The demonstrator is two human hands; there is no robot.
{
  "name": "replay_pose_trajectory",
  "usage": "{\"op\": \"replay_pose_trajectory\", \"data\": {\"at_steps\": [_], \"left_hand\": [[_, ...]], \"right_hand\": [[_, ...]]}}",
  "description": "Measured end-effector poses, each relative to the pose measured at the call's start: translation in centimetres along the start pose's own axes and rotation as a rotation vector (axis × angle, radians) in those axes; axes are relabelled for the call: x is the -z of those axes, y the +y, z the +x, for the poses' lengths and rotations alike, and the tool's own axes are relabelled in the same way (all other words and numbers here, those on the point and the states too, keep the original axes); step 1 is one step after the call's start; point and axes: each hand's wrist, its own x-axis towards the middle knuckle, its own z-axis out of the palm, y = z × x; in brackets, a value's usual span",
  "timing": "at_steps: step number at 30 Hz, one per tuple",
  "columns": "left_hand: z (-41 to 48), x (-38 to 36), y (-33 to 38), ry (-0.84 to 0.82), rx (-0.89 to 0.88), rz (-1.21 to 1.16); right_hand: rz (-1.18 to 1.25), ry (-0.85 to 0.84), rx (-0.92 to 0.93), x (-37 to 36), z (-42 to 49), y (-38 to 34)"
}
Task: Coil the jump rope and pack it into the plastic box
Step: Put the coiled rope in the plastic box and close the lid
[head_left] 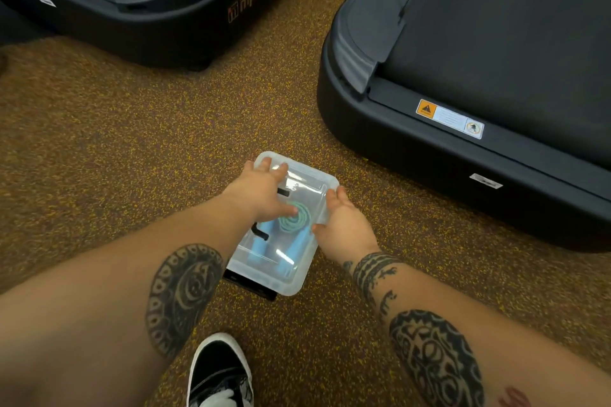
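a clear rectangular plastic box (284, 225) sits on the brown, yellow-speckled rubber floor (115, 142), between two black treadmill bases (463, 158), with its translucent lid (307, 182) lying on top. through the lid the teal jump rope (294, 218) shows coiled in a flat spiral inside the box, its light blue handles (264, 241) lying beside the coil toward the near end. the left hand (261, 195) is spread flat on the lid, fingers splayed and reaching the far corner, thumb over the coil. the right hand (340, 221) is open around the box's right edge, fingertips on the lid rim, thumb against the side. a black clasp (251, 284) juts from the near end. a black-and-white sneaker (220, 373) stands near the box.
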Motion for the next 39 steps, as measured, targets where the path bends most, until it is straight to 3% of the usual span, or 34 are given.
{"op": "replay_pose_trajectory", "data": {"at_steps": [8,11,16,21,28,39], "left_hand": [[0.8,0.5,3.0,-0.119,0.102,0.169],[1.1,0.6,3.3,-0.123,0.120,0.199],[1.4,0.6,2.8,-0.096,0.108,0.180],[1.4,0.2,2.6,-0.045,0.105,0.232],[0.8,-0.8,1.9,0.061,0.073,0.216],[1.4,0.3,3.0,0.025,0.109,0.264]], "right_hand": [[-0.282,0.132,-0.065,3.5,3.2,-2.1],[-0.063,0.117,-0.126,4.5,6.3,-2.5],[0.362,-0.132,-0.269,3.2,10.1,-2.1],[0.709,-0.034,-0.290,2.5,11.3,-0.8],[0.571,0.134,-0.019,1.5,9.0,0.0],[0.282,0.189,0.115,0.9,7.4,-0.1]]}}
